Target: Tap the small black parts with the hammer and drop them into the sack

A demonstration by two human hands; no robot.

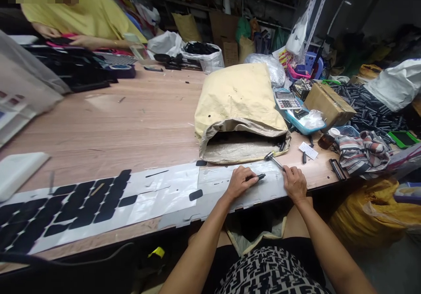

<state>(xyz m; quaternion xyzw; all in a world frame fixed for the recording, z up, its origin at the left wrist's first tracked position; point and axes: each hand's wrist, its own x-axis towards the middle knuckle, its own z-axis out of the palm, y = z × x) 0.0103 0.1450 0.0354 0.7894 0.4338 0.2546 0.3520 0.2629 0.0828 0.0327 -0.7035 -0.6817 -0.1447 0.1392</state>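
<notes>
My left hand (241,181) is closed around a small black cylindrical piece (261,177), whose end sticks out past the fingers over the white sheet (177,184). To its right, my right hand (295,183) grips a small metal hammer (276,160) by the handle, its head pointing up and left near the sack's mouth. The large cream sack (240,97) lies just beyond both hands, its opening facing me, with dark pieces inside. Another short black piece (304,157) and a white card (308,150) lie beyond my right hand.
Black rounded patches (112,193) cover the sheet's left part. At right are a blue basket (305,127) with a calculator (287,100), a cardboard box (329,103), a brown bottle (328,139) and striped cloth (363,154). A person in yellow (95,13) works across the table.
</notes>
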